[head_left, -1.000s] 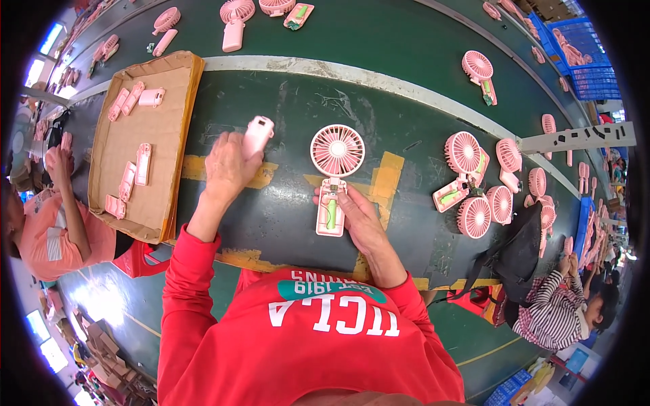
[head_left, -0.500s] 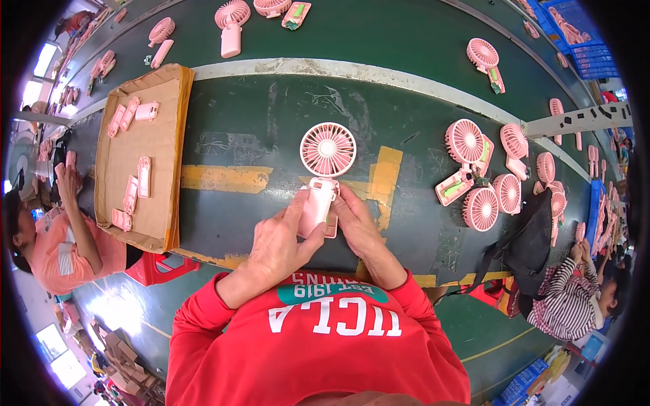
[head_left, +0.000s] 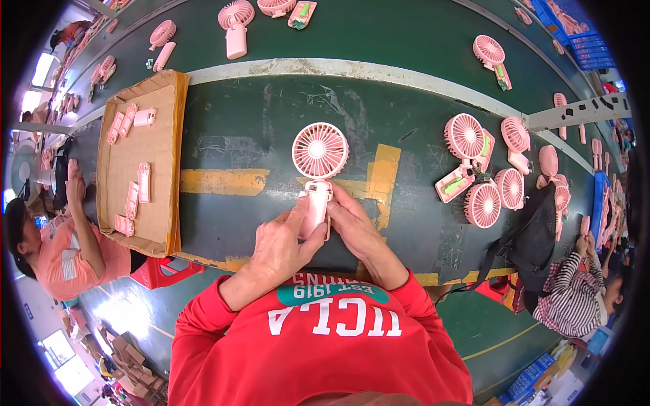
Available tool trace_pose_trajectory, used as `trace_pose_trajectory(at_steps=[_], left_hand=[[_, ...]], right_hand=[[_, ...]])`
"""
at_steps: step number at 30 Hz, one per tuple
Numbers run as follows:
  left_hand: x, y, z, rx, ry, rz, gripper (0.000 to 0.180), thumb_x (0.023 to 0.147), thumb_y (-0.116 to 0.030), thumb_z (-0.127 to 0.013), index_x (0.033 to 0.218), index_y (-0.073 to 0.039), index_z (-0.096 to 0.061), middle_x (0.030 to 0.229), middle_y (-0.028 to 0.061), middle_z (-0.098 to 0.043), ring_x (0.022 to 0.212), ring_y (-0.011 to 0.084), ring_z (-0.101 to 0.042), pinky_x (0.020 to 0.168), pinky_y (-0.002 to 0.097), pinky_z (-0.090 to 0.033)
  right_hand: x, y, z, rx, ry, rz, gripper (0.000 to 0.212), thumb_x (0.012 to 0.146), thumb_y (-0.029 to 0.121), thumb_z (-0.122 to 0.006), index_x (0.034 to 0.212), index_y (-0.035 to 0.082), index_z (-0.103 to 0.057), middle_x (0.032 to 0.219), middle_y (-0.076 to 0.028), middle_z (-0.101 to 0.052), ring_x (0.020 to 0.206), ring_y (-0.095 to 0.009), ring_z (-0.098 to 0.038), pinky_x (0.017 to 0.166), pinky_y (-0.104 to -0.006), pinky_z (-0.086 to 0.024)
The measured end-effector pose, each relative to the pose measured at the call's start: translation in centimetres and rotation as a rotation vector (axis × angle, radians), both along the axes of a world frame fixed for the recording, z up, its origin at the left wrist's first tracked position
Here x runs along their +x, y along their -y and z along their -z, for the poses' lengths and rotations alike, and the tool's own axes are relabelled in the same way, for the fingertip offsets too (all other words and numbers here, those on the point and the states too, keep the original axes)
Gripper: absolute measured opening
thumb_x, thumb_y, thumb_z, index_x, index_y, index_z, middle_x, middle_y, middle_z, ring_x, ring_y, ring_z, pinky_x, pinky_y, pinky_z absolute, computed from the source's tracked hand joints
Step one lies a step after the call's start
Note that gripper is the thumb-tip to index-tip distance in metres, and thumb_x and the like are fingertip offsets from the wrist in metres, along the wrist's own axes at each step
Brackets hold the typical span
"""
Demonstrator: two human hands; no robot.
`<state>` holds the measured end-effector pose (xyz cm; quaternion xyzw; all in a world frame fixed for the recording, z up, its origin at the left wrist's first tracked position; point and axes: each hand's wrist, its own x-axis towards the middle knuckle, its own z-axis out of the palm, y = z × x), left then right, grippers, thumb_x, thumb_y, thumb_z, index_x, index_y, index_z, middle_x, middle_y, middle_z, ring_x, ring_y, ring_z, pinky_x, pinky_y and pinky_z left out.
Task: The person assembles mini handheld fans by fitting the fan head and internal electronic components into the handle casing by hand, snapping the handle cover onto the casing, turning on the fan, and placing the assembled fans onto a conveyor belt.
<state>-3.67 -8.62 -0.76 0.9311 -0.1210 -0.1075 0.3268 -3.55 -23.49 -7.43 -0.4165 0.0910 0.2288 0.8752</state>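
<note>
**Smooth pink plastic cover (head_left: pixel 315 208) lies over the narrow pink plastic handle (head_left: pixel 328 231) of a round, slotted pink plastic fan (head_left: pixel 320 150)**

And here is the middle of the action: the fan is directly in front of the person, head pointing away, over the dark green, scuffed worktop (head_left: pixel 227 220). The bare left hand (head_left: pixel 279 245) has the cover clamped between thumb and forefinger. Opposite, the bare right hand (head_left: pixel 357 230) grips the handle along its right edge, though the underside of that hold is out of sight.

Judging by this, the step in hand is fitting the cover onto the handle. A sliver of handle shows at the lower right, so the next move seems to call for lined-up edges and even pressure, with the right hand steadying. Whether the cover is fully seated, I cannot tell. What stands in the way? The fingers themselves, wrapped over much of the seam.

Out to the left, well apart, sits a shallow brown cardboard tray (head_left: pixel 175 169) with loose pink plastic shells (head_left: pixel 144 183) in it. Over on the right, a cluster of pink slotted fans (head_left: pixel 465 137) crowds together, one open handle showing a green part (head_left: pixel 454 185). Near that group, a black fabric bag (head_left: pixel 533 233) slumps at the table edge. Beyond the pale dividing strip (head_left: pixel 338 68), more fans are scattered, and co-workers sit on both flanks: a peach shirt (head_left: pixel 88 257) left, striped sleeves right.
</note>
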Motion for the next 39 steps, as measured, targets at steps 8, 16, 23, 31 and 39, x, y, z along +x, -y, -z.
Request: trace_pose_trajectory(at_steps=[8,16,23,31,39], left_hand=[[-0.1,0.0,0.1,0.008,0.023,0.019,0.056,0.075,-0.021,-0.068,0.116,0.013,-0.051,0.068,0.0207,-0.061,0.056,0.0296,-0.063,0.053,0.0358,-0.050],[-0.4,-0.1,0.6,0.058,0.047,0.064,0.056,0.076,-0.023,-0.069,0.115,0.013,-0.051,0.065,0.0187,-0.061,0.052,0.0298,-0.061,0.049,0.0366,-0.049],[-0.4,-0.1,0.7,0.064,0.061,0.082,0.057,0.076,-0.023,-0.068,0.115,0.014,-0.050,0.063,0.0184,-0.061,0.051,0.0309,-0.062,0.047,0.0375,-0.048],[-0.5,-0.2,1.3,0.108,0.074,0.119,0.058,0.073,-0.020,-0.068,0.116,0.014,-0.048,0.069,0.0213,-0.062,0.056,0.0356,-0.062,0.049,0.0416,-0.050],[0.4,-1.1,4.2,-0.304,-0.185,-0.036,0.052,0.083,-0.028,-0.065,0.117,0.008,-0.048,0.079,0.0144,-0.064,0.063,0.0263,-0.065,0.056,0.0354,-0.052]], right_hand=[[0.4,0.5,-1.1,0.097,-0.055,-0.082,0.048,0.090,0.001,-0.037,0.138,0.000,-0.030,0.129,-0.010,-0.046,0.116,-0.018,-0.047,0.098,-0.0321,-0.039],[0.3,0.5,-1.3,0.108,-0.028,-0.086,0.057,0.084,0.001,-0.039,0.140,-0.001,-0.026,0.130,-0.011,-0.044,0.119,-0.020,-0.044,0.101,-0.0338,-0.036],[0.2,0.0,-1.2,0.072,-0.009,-0.060,0.054,0.086,0.003,-0.040,0.138,-0.001,-0.029,0.128,-0.009,-0.045,0.117,-0.017,-0.045,0.098,-0.0310,-0.038],[0.0,-2.0,-1.3,-0.195,0.090,0.073,0.043,0.093,0.013,-0.050,0.132,0.000,-0.038,0.115,-0.006,-0.053,0.101,-0.010,-0.051,0.086,-0.0247,-0.043],[0.3,-1.2,-0.3,0.004,0.024,0.151,0.033,0.093,0.010,-0.049,0.125,0.000,-0.046,0.115,-0.010,-0.056,0.101,-0.013,-0.055,0.086,-0.0274,-0.046]])
